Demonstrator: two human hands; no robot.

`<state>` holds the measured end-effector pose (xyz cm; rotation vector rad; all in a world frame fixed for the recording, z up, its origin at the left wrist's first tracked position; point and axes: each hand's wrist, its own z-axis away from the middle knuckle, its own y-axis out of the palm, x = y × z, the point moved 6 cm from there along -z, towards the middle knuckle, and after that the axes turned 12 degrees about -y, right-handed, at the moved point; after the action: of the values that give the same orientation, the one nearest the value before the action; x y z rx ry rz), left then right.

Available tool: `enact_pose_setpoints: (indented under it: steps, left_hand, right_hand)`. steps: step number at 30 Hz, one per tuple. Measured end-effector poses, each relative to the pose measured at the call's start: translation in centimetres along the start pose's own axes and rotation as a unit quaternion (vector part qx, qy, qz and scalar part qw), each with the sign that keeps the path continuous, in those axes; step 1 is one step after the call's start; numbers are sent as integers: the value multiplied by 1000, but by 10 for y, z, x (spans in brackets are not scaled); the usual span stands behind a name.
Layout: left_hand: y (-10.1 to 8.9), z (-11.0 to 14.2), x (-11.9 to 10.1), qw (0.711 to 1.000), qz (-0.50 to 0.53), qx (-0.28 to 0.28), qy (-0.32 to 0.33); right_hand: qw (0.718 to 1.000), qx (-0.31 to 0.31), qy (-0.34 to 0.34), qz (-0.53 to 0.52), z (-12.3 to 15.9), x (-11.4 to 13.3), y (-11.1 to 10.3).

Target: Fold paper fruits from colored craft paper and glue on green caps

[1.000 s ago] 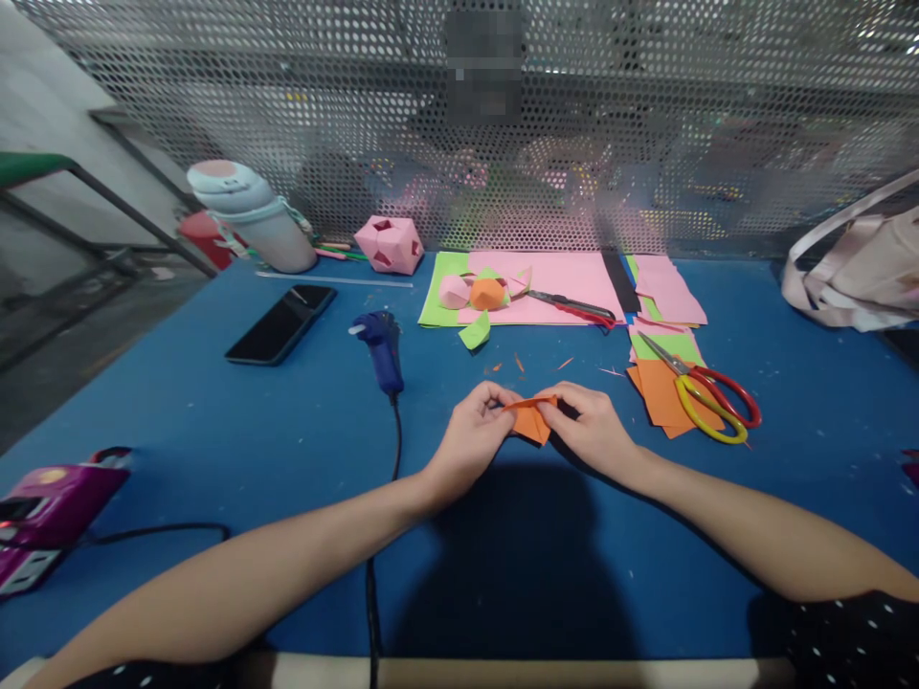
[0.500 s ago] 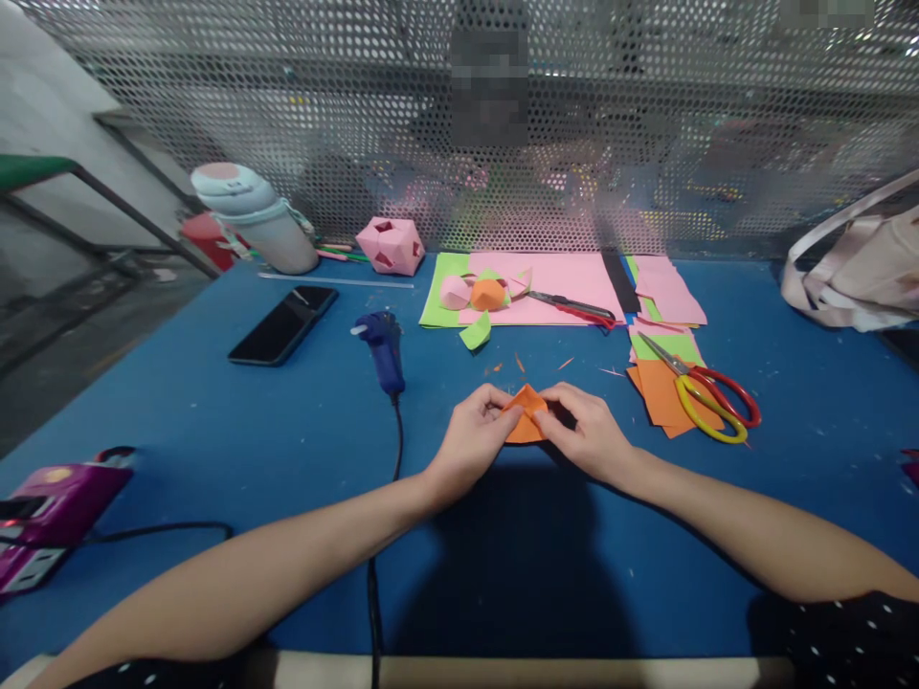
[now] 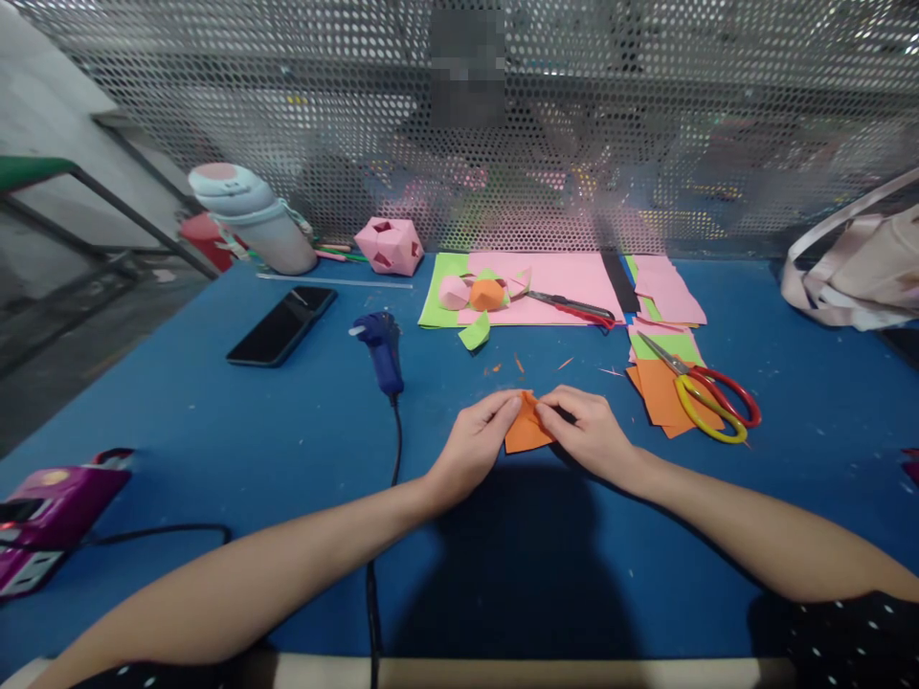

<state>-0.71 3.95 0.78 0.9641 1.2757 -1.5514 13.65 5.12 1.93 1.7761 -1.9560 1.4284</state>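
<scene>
An orange piece of paper (image 3: 526,433), partly folded, is held between both hands above the blue table (image 3: 302,517). My left hand (image 3: 477,433) pinches its left side, thumb on top. My right hand (image 3: 585,428) pinches the upper right part, its fingers partly hidden behind the paper. Small orange scraps (image 3: 519,364) lie just beyond the hands. To the right, scissors (image 3: 707,392) with red and yellow handles rest on orange paper squares (image 3: 661,402). A blue glue gun (image 3: 382,352) lies to the left, its black cord running toward the front edge.
Along the back lie pink sheets (image 3: 567,273), a utility knife (image 3: 574,306), folded paper pieces (image 3: 488,293) and a pink paper polyhedron (image 3: 390,245). A phone (image 3: 283,325), a bottle (image 3: 251,215) and a purple power strip (image 3: 61,507) are on the left. A bag (image 3: 862,263) sits at right.
The orange paper has turned in my hands: its raised peak has flattened and a flat, squarish lower part now faces me. Both hands stay in about the same place.
</scene>
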Motion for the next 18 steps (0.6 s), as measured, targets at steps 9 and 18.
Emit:
enact_pose_setpoints:
  steps: [9,18]
  left_hand:
    - [1,-1,-1,1000,0,-9,19]
    - [0,1,-3,1000,-5,-12,23]
  right_hand:
    - [1000,-7,-7,-4,0,0,0]
    - [1000,-18,-19,-12,1,3,0]
